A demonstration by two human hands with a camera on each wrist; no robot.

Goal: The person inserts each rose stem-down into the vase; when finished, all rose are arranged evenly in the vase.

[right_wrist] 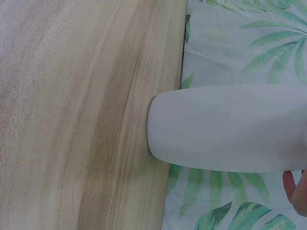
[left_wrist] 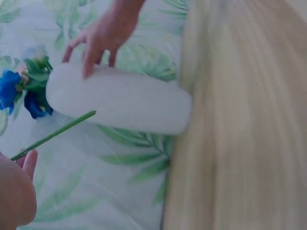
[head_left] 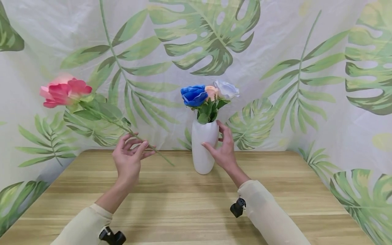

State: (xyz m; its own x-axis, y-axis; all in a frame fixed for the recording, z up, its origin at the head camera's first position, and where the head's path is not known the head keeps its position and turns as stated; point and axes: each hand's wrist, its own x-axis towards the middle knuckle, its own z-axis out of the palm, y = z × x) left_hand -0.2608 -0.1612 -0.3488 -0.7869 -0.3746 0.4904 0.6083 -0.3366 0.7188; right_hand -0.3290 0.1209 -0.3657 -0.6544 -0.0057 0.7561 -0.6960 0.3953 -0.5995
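Note:
My left hand (head_left: 128, 160) pinches the green stem of a pink rose (head_left: 65, 92) between thumb and fingers. The bloom points up to the left, and the cut stem end (left_wrist: 79, 119) slants down toward the vase. A white vase (head_left: 202, 149) stands upright on the table, with a blue rose (head_left: 194, 95), a peach rose (head_left: 211, 92) and a pale white-blue rose (head_left: 226, 89) in its mouth. Around the vase's right side my right hand (head_left: 225, 148) holds it, thumb on the front and fingers near the rim. In the right wrist view only a fingertip (right_wrist: 289, 187) shows beside the vase.
The wooden table (head_left: 183, 211) ends at a back edge just behind the vase. A leaf-patterned cloth (head_left: 275, 41) hangs behind and along both sides. Small black cameras sit on both wrists, over cream sleeves (head_left: 264, 207).

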